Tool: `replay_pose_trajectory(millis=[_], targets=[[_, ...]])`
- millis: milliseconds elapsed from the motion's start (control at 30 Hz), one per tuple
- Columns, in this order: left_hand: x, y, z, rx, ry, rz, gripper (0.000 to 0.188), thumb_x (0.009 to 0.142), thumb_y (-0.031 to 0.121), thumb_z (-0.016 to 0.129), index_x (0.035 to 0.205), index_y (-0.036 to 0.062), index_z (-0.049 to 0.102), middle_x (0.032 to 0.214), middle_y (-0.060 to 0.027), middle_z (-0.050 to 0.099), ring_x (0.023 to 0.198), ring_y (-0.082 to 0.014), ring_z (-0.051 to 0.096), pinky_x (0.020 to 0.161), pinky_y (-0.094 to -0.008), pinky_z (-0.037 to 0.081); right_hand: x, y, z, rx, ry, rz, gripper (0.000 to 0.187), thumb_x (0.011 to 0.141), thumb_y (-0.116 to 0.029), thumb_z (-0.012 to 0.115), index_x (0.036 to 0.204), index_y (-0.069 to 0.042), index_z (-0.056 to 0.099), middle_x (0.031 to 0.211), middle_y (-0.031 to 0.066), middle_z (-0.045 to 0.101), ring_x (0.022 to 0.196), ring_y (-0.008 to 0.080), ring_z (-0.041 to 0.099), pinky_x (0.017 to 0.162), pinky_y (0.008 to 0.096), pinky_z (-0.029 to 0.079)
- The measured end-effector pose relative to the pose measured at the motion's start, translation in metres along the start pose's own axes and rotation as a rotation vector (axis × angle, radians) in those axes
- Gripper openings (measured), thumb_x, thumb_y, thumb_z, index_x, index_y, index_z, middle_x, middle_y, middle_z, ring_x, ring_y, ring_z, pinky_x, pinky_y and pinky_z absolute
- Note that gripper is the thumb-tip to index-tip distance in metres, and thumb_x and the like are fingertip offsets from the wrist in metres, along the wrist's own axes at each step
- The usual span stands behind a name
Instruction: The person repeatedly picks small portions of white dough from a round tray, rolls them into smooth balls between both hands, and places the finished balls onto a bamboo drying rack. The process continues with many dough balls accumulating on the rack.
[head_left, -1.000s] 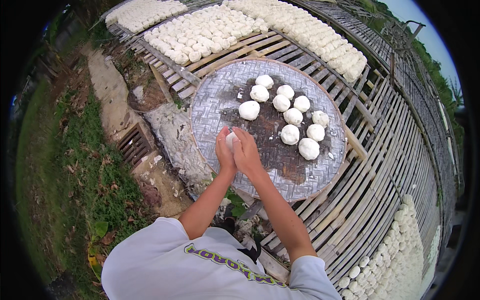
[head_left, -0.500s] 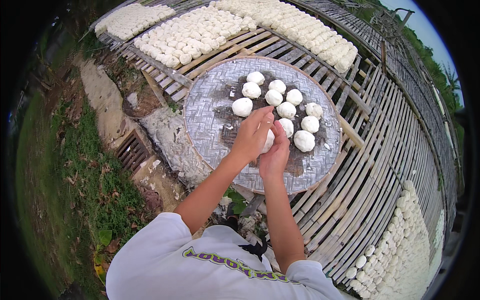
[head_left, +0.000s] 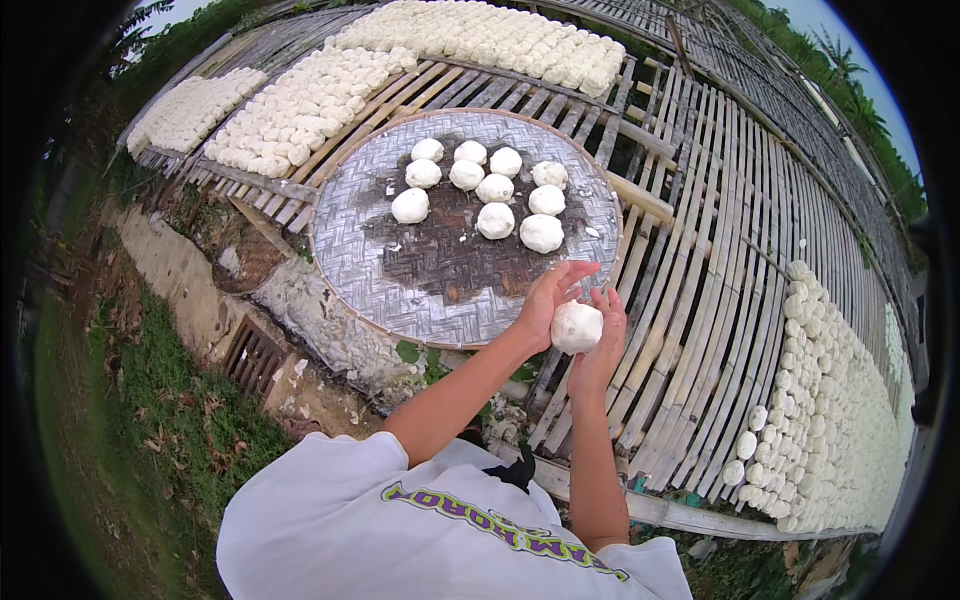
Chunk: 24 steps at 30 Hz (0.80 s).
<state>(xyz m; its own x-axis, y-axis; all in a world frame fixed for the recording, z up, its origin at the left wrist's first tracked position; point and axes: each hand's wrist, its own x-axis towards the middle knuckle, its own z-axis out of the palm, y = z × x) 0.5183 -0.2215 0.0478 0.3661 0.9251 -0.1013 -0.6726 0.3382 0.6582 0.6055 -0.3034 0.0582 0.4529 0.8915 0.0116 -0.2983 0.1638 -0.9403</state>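
A lumpy white dough-like ball [head_left: 577, 327] is cupped between my two hands, just off the near right edge of a round woven bamboo tray [head_left: 350, 240]. My left hand [head_left: 543, 305] lies against its left side, fingers pointing away over the tray's rim. On the ball's right side, my right hand [head_left: 600, 355] curves round it with fingers raised. Several similar white balls [head_left: 495, 188] sit on the far half of the tray, over a dark, worn patch. White crumbs cling to the weave.
Bamboo slat racking [head_left: 690, 260] carries the tray and stretches off to the right. Rows of white pieces cover it at the back [head_left: 480, 40] and in a pile [head_left: 825, 420] at the lower right. To the left are a metal drain grate [head_left: 253, 357], concrete and grass [head_left: 190, 420].
My hands have moved right and nearer, bringing the ball from over the tray to beyond its near right edge. The view has turned, so the tray appears farther left.
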Motion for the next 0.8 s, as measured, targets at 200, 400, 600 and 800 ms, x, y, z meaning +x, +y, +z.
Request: replay_pose_trajectory(millis=[200,400,600,800], targets=[[0.009,-0.073,0.044,0.3,0.252,-0.046,0.047,0.107,0.045,0.046,0.125,0.0059,0.063,0.129,-0.0098,0.067,0.129,-0.0228,0.057,0.107,-0.0427,0.046,0.023,-0.019,-0.073,0.376,0.234,0.325,0.043,0.108,-0.037,0.055,0.13,0.0,0.06,0.122,0.0097,0.066,0.108,0.0194,0.066,0.09,0.0349,0.055],[-0.032,-0.12,0.1,-0.334,-0.122,-0.379,0.063,0.107,0.055,0.037,0.134,0.0035,0.059,0.128,-0.0109,0.067,0.123,-0.0264,0.062,0.105,-0.0456,0.05,-0.026,-0.052,-0.133,-0.129,0.247,-0.142,0.051,0.109,-0.035,0.049,0.148,-0.001,0.05,0.142,0.0126,0.058,0.13,0.0207,0.056,0.108,0.0382,0.046],[-0.01,-0.195,0.184,0.138,0.163,-0.133,0.049,0.106,0.046,0.044,0.125,0.0023,0.058,0.134,-0.0125,0.063,0.132,-0.0238,0.054,0.113,-0.039,0.041,0.01,-0.076,-0.219,0.306,0.41,0.092,0.055,0.11,-0.039,0.049,0.149,-0.001,0.044,0.129,0.0109,0.061,0.116,0.0181,0.062,0.095,0.0343,0.054],[-0.035,-0.238,0.242,-0.205,-0.222,-0.564,0.069,0.106,0.059,0.03,0.134,0.0029,0.059,0.131,-0.013,0.066,0.118,-0.0262,0.064,0.105,-0.0431,0.051,-0.027,-0.116,-0.296,-0.226,0.271,-0.37,0.056,0.11,-0.037,0.048,0.151,0.001,0.043,0.149,0.017,0.05,0.134,0.0212,0.053,0.109,0.0352,0.046]])
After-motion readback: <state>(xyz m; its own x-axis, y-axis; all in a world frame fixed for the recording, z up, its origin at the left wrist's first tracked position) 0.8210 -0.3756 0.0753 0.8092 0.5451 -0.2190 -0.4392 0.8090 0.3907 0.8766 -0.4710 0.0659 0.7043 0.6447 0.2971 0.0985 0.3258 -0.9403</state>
